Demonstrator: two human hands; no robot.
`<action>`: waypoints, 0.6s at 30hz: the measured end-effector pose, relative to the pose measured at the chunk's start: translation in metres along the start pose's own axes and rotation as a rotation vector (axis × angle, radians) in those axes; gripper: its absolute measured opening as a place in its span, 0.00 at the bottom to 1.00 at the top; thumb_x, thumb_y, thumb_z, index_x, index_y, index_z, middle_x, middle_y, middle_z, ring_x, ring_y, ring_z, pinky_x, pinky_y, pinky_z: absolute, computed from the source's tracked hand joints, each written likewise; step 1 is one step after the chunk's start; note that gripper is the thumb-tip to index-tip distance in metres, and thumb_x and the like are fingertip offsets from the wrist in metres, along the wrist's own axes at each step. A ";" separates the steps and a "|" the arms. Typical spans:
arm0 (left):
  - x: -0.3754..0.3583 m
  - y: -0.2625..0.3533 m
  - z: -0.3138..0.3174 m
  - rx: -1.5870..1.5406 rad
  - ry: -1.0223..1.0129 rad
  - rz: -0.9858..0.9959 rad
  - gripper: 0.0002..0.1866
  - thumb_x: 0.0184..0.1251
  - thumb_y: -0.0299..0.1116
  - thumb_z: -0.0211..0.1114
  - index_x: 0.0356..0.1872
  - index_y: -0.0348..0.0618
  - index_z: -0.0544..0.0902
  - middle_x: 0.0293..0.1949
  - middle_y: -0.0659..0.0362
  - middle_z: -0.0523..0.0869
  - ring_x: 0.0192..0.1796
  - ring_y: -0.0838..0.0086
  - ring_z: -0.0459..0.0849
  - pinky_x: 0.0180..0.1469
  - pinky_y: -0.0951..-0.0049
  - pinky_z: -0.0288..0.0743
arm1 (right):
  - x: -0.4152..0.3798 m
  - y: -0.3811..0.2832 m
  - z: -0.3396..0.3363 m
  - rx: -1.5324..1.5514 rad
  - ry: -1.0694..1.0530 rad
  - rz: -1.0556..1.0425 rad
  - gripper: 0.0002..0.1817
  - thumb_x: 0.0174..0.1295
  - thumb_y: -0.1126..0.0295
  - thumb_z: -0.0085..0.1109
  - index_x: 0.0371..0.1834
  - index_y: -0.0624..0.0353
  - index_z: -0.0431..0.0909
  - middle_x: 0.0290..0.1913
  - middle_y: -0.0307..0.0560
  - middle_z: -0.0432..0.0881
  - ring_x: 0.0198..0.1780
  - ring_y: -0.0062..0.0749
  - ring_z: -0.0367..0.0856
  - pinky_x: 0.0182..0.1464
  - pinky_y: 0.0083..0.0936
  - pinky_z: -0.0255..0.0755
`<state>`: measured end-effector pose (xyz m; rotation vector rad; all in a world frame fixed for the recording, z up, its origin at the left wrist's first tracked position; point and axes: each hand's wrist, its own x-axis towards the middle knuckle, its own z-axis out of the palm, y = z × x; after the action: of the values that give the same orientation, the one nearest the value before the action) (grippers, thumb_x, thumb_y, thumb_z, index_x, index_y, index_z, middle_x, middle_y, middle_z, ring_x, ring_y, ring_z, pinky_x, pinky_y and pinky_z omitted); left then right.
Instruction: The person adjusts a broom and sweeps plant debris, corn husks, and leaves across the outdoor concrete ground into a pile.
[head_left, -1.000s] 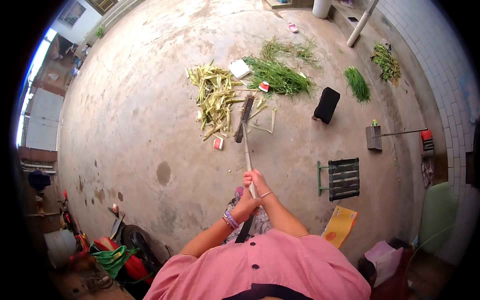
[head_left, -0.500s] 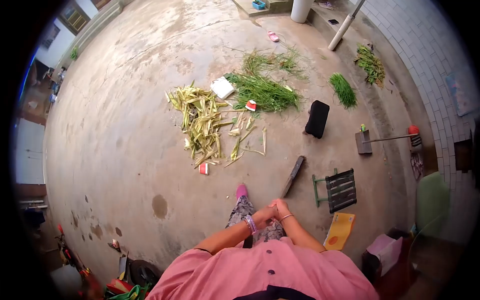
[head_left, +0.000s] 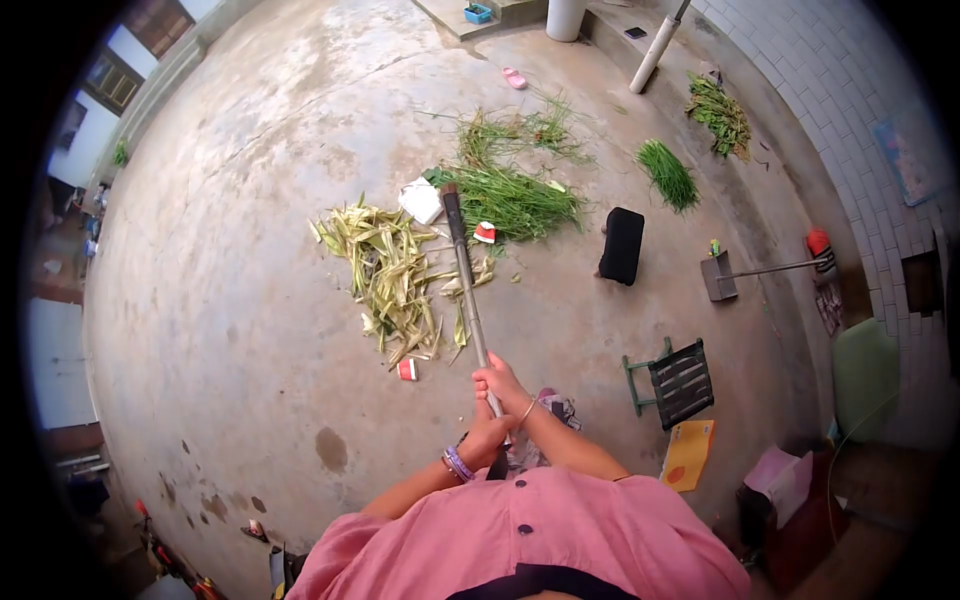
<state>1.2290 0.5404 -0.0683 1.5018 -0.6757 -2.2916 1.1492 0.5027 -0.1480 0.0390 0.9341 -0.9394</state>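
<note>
My right hand (head_left: 499,382) is closed round the handle of a long broom (head_left: 470,290), and my left hand (head_left: 487,437) grips the same handle lower down, nearer my body. The broom points forward, its narrow dark head lying over the gap between a heap of pale corn husks (head_left: 388,275) and a pile of green grass-like stalks (head_left: 515,195). A white box-like piece (head_left: 421,201) lies just left of the broom head. Close to its right side is a red and white paper cup (head_left: 485,233). A similar red and white cup (head_left: 407,369) sits below the husks.
To the right are a black padded stool (head_left: 622,246), a slatted folding stool (head_left: 680,383), a yellow sheet (head_left: 688,455) and a long-handled dustpan (head_left: 719,277). A bundle of green stalks (head_left: 667,174) and a leafy bunch (head_left: 719,116) lie farther back. A pink slipper (head_left: 514,78) rests on the concrete.
The broom has swung from the right of my feet over to the left, reaching the husks and stalks. My hands, clasped together before, now sit apart along the handle.
</note>
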 end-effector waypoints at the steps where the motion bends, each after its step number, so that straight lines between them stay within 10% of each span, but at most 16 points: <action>1: 0.010 0.009 0.009 0.002 -0.073 0.054 0.26 0.45 0.20 0.56 0.48 0.42 0.56 0.28 0.59 0.71 0.18 0.76 0.70 0.14 0.78 0.65 | 0.000 -0.023 -0.005 -0.055 0.052 -0.084 0.24 0.50 0.83 0.45 0.52 0.57 0.56 0.21 0.37 0.64 0.17 0.17 0.63 0.15 0.16 0.62; 7: 0.100 0.085 0.084 0.106 -0.195 -0.035 0.28 0.47 0.24 0.56 0.51 0.43 0.56 0.24 0.61 0.69 0.17 0.78 0.68 0.15 0.79 0.63 | 0.024 -0.147 -0.070 -0.023 0.261 -0.288 0.14 0.48 0.82 0.46 0.34 0.52 0.55 0.16 0.38 0.61 0.13 0.20 0.61 0.12 0.18 0.61; 13: 0.256 0.161 0.163 0.166 -0.264 -0.228 0.36 0.48 0.29 0.58 0.60 0.47 0.53 0.22 0.63 0.68 0.17 0.81 0.68 0.14 0.80 0.60 | 0.119 -0.276 -0.176 0.231 0.396 -0.047 0.09 0.48 0.81 0.46 0.26 0.56 0.57 0.14 0.37 0.60 0.11 0.22 0.59 0.12 0.21 0.59; 18: 0.317 0.238 0.209 0.093 0.088 -0.204 0.12 0.48 0.25 0.57 0.35 0.41 0.67 0.16 0.64 0.67 0.13 0.81 0.64 0.12 0.80 0.55 | 0.184 -0.361 -0.165 0.230 0.196 0.175 0.10 0.49 0.80 0.46 0.27 0.56 0.56 0.14 0.40 0.60 0.13 0.23 0.61 0.13 0.23 0.60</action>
<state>0.9131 0.2258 -0.1110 1.7777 -0.6389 -2.3522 0.8299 0.2225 -0.2536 0.4091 0.9811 -0.8861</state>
